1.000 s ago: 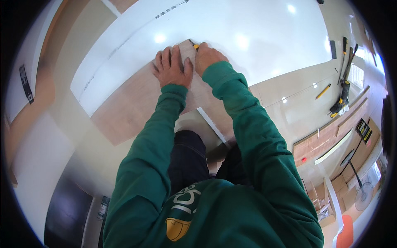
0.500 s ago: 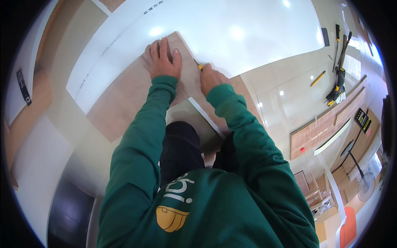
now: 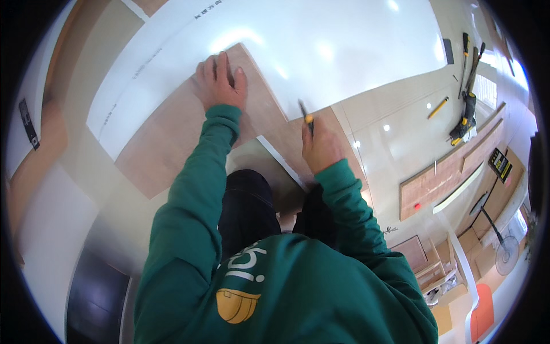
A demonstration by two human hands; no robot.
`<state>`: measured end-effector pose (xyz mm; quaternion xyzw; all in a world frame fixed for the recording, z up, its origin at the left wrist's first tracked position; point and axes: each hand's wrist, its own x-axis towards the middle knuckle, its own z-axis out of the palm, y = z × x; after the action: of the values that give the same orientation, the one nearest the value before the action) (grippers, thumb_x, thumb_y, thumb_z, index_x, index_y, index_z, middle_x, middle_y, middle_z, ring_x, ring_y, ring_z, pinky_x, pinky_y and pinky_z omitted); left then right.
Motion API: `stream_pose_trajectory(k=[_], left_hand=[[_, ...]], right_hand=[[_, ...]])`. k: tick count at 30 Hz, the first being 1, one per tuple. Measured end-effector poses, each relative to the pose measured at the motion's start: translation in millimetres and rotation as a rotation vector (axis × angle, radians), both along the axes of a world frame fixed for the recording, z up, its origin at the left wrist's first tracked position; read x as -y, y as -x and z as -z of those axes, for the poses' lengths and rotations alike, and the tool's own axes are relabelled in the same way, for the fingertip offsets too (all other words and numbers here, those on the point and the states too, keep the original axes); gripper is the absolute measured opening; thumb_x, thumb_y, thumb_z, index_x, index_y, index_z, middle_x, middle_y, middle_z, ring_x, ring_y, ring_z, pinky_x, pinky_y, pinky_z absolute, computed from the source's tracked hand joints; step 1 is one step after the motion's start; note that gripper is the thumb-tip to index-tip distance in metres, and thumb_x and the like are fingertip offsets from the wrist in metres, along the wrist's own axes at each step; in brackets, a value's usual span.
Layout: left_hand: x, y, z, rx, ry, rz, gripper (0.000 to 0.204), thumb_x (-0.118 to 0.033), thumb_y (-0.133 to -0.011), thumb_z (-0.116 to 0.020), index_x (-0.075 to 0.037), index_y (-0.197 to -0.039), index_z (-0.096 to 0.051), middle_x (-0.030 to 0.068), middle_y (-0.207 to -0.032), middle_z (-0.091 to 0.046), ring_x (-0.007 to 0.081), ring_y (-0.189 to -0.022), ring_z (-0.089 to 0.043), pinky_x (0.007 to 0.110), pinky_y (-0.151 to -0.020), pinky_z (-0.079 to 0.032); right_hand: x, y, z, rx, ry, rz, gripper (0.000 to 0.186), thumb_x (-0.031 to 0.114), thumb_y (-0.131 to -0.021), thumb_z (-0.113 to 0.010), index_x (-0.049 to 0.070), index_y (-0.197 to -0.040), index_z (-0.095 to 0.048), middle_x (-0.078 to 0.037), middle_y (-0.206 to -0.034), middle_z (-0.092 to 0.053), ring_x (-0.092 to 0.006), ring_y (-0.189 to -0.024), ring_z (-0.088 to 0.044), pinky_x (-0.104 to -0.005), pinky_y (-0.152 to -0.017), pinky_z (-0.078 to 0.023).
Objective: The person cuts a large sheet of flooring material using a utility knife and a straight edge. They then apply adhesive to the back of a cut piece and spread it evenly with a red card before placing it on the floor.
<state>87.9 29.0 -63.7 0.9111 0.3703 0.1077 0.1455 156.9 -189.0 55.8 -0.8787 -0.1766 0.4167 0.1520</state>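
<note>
Left hand (image 3: 217,83) lies unclenched on brown board (image 3: 160,137), left of centre; right hand (image 3: 323,149) grasps yellow-and-black cutter (image 3: 309,121), centre frame. White sheet (image 3: 355,51), upper frame, appears in one piece (score line, if any, indiscernible). Judged partway; no parting visible.

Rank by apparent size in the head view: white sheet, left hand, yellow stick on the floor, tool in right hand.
1. White sheet
2. Left hand
3. Unsure: yellow stick and tool; the right hand partly hides the tool.
</note>
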Motion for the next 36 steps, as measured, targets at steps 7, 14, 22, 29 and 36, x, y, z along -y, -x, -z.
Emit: stream_pose_trajectory(k=[7, 14, 22, 29, 36], left_hand=[[-0.5, -5.1, -8.9, -0.089, 0.014, -0.009, 0.059, -0.042, -0.091, -0.055, -0.016, -0.143, -0.047, 0.0121, -0.145, -0.043, 0.0336, -0.139, -0.030, 0.063, -0.113, -0.010], [-2.3, -1.8, -13.0, -0.143, 0.100, -0.020, 0.061, -0.043, -0.092, -0.053, -0.016, -0.146, -0.041, 0.0123, -0.148, -0.038, 0.0369, -0.142, -0.026, 0.066, -0.113, -0.008], [-1.4, -2.7, -10.6, -0.128, 0.049, -0.016, 0.061, -0.043, -0.091, -0.054, -0.016, -0.145, -0.043, 0.0119, -0.146, -0.041, 0.0342, -0.140, -0.028, 0.062, -0.114, -0.009], [0.1, -3.0, -13.5, -0.144, 0.030, -0.003, 0.059, -0.042, -0.091, -0.054, -0.015, -0.144, -0.045, 0.0114, -0.145, -0.041, 0.0339, -0.140, -0.029, 0.062, -0.113, -0.009], [0.5, -1.6, -9.8, -0.094, 0.037, -0.010, 0.059, -0.043, -0.092, -0.052, -0.014, -0.142, -0.045, 0.0110, -0.145, -0.041, 0.0348, -0.139, -0.031, 0.066, -0.111, -0.012]], right_hand=[[-125.3, -47.7, 62.3, 0.196, -0.265, -0.036, 0.028, 0.029, -0.098, -0.050, 0.001, -0.097, -0.049, -0.026, -0.083, -0.066, -0.0462, -0.081, -0.064, -0.0548, -0.074, -0.049], [-147.4, -54.5, 64.7, 0.077, -0.131, -0.043, 0.030, 0.029, -0.097, -0.050, 0.000, -0.101, -0.050, -0.027, -0.089, -0.067, -0.0451, -0.088, -0.065, -0.0520, -0.079, -0.051], [-149.0, -56.2, 64.7, 0.075, -0.158, -0.047, 0.029, 0.029, -0.097, -0.050, 0.000, -0.100, -0.051, -0.027, -0.089, -0.067, -0.0451, -0.088, -0.065, -0.0519, -0.079, -0.051], [-159.9, -66.1, 47.3, -0.016, -0.009, -0.123, 0.029, 0.024, -0.093, -0.056, -0.001, -0.108, -0.054, -0.023, -0.103, -0.069, -0.0403, -0.100, -0.066, -0.0470, -0.086, -0.052], [-149.3, -63.1, 48.7, 0.015, 0.031, -0.141, 0.027, 0.024, -0.094, -0.053, 0.001, -0.109, -0.057, -0.023, -0.103, -0.069, -0.0399, -0.102, -0.066, -0.0463, -0.088, -0.053]])
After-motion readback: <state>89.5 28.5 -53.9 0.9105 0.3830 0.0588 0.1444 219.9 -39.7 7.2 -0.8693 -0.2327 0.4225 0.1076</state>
